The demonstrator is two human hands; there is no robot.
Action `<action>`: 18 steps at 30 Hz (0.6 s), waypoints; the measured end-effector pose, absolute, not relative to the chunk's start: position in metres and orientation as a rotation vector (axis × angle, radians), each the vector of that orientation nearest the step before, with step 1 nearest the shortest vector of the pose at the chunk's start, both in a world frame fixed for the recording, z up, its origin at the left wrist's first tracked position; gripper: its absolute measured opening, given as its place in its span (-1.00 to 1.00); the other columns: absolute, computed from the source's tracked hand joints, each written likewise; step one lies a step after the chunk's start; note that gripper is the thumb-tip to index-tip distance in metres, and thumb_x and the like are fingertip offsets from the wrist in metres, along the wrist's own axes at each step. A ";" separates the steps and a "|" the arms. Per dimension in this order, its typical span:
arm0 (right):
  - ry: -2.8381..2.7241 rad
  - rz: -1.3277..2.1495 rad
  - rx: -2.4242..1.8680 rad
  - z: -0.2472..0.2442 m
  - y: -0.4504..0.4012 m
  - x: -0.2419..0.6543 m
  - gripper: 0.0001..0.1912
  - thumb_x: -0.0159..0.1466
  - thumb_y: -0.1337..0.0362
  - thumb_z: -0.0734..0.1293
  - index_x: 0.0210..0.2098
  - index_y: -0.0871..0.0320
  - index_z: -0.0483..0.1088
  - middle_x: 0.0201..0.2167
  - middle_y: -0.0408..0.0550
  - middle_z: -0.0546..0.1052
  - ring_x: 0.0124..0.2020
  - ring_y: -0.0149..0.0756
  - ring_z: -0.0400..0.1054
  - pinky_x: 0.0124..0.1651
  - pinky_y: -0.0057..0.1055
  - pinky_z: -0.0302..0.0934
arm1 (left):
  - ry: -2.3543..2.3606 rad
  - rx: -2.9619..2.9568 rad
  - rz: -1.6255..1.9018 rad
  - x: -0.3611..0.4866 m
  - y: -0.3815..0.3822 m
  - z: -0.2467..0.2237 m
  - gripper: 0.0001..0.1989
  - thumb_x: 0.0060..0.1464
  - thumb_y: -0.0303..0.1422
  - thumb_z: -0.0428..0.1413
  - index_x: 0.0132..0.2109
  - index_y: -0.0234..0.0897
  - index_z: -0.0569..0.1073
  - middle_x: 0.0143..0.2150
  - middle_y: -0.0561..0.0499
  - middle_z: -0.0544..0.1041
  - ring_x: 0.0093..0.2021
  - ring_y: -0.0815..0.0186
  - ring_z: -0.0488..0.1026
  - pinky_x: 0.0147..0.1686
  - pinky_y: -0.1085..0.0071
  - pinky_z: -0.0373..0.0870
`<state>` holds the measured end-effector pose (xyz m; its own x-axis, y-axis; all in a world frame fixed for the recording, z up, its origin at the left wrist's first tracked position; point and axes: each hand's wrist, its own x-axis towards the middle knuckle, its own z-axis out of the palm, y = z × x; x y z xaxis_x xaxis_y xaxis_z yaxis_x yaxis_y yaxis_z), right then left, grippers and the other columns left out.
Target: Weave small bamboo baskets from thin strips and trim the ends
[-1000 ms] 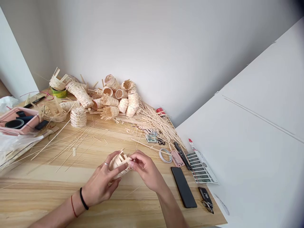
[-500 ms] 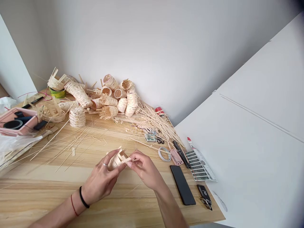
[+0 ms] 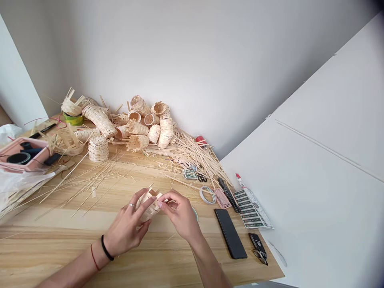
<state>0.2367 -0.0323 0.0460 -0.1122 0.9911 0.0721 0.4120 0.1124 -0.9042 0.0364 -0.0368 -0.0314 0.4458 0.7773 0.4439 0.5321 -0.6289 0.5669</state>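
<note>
A small woven basket (image 3: pixel 151 211) of pale wood strips is held above the table, its rim with loose strip ends facing up and right. My left hand (image 3: pixel 132 220), with a ring and a black band at the wrist, wraps round its left side, index finger across the rim. At the right side of the rim, my right hand (image 3: pixel 178 214) pinches a strip end between thumb and index finger. Part of a round, pale green-edged object (image 3: pixel 195 215) shows behind my right hand.
Woven tubes (image 3: pixel 138 128) are heaped along the wall, with thin strips (image 3: pixel 198 154) beside them. A pink tray (image 3: pixel 39 158) stands at the left. Right of my hands lie a tape roll (image 3: pixel 207 195), black phone (image 3: pixel 230 233), cutter (image 3: pixel 228 194) and key fob (image 3: pixel 257 245).
The basket has turned slightly, and my left index finger has shifted onto its rim. My right hand has moved a little left, uncovering the round object's edge behind it.
</note>
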 end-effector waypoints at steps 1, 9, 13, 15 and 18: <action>-1.645 0.967 -1.396 0.046 -0.032 0.236 -0.93 0.32 0.27 0.41 -0.28 0.11 0.56 -0.22 -0.03 0.61 -0.15 -0.19 0.53 -0.11 -0.34 0.39 | 1.110 2.354 0.982 0.036 -0.036 -0.032 -0.29 0.23 -0.50 0.09 0.45 -0.04 0.10 0.46 -0.27 0.16 0.24 -0.04 0.51 0.04 0.06 0.63; -1.756 0.871 -1.358 0.049 -0.033 0.236 -0.88 0.36 0.33 0.38 -0.22 0.08 0.60 -0.21 -0.05 0.62 -0.19 -0.24 0.52 -0.14 -0.35 0.39 | 1.050 2.246 0.977 0.035 -0.033 -0.030 -0.25 0.22 -0.53 0.11 0.45 -0.01 0.06 0.46 -0.27 0.14 0.36 -0.11 0.35 0.17 -0.11 0.52; -1.799 0.856 -1.321 0.051 -0.036 0.237 -0.81 0.38 0.33 0.36 -0.07 0.04 0.60 -0.13 -0.03 0.61 -0.16 -0.23 0.51 -0.05 -0.29 0.42 | 1.003 2.083 1.014 0.035 -0.030 -0.026 -0.26 0.21 -0.54 0.13 0.44 -0.06 0.07 0.44 -0.26 0.15 0.42 -0.05 0.25 0.32 -0.13 0.37; -1.819 0.819 -1.347 0.051 -0.037 0.236 -0.80 0.36 0.35 0.38 -0.06 0.03 0.59 -0.13 -0.04 0.60 -0.15 -0.22 0.50 -0.01 -0.26 0.40 | 0.989 2.030 1.029 0.035 -0.030 -0.026 -0.27 0.23 -0.51 0.13 0.45 -0.08 0.06 0.43 -0.26 0.15 0.43 -0.03 0.23 0.36 -0.14 0.32; -1.813 0.798 -1.379 0.049 -0.038 0.235 -0.80 0.36 0.38 0.37 -0.08 0.04 0.59 -0.16 -0.06 0.60 -0.14 -0.21 0.49 0.00 -0.25 0.38 | 0.971 2.009 1.031 0.035 -0.030 -0.026 -0.26 0.25 -0.49 0.14 0.46 -0.10 0.04 0.43 -0.26 0.14 0.45 -0.03 0.18 0.39 -0.14 0.26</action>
<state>0.2348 -0.0382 0.0489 -0.1765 0.9696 0.1696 0.5295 0.2388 -0.8140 0.0349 -0.0296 -0.0261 0.4107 0.8380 0.3593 0.3084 -0.4985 0.8102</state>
